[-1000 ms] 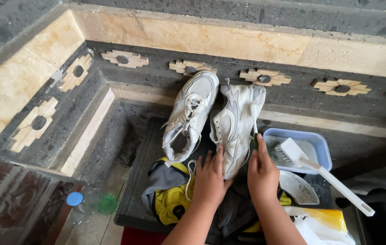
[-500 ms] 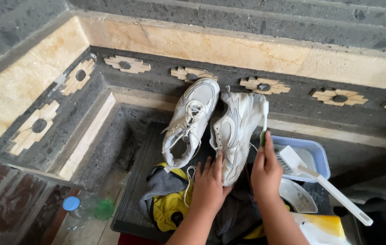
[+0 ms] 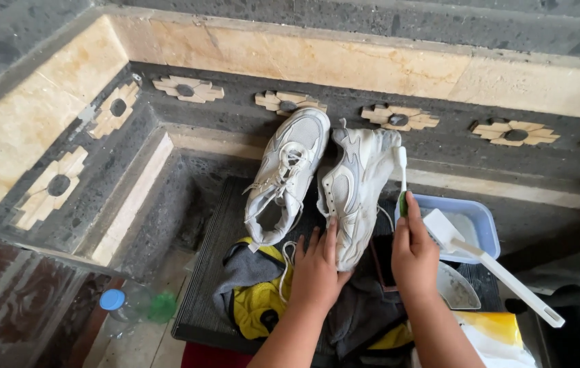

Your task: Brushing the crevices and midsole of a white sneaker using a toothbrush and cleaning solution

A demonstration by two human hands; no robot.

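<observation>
Two hands work at one shoe. The left hand (image 3: pixel 317 269) lies flat, fingers (image 3: pixel 331 235) spread and released, pressing on the heel end of the right shoe (image 3: pixel 354 194) to steady it rather than gripping it. The right hand (image 3: pixel 414 255) has its fingers (image 3: pixel 411 208) clenched round the green grip of a toothbrush (image 3: pixel 402 178), which stands nearly upright with its white head against the shoe's outer side, near the toe.

Judging by the look of things, scrubbing is under way and not finished: this shoe shows grey, dingy patches on its side panels, and the left shoe (image 3: pixel 286 177) beside it, touching it and leaning toe-up on the same ledge, has its lace hanging loose and looks no cleaner. Whether either is wet I cannot tell.

Both shoes rest on a dark ribbed mat (image 3: pixel 215 259), toes up against a dark stone step (image 3: pixel 440 146) set with pale flower-shaped inlays. Under the wrists lies a crumpled grey and yellow cloth (image 3: pixel 256 293). To the right stands a blue tub (image 3: pixel 484 225) with a white long-handled brush (image 3: pixel 487 262) propped across it, and near it a yellow and white bag (image 3: pixel 501 341). Lower left, on the pale floor, a clear bottle (image 3: pixel 123 307) with a blue cap lies next to something green.

The place is a sunken stone corner, walls banded in cream marble and speckled black stone.
</observation>
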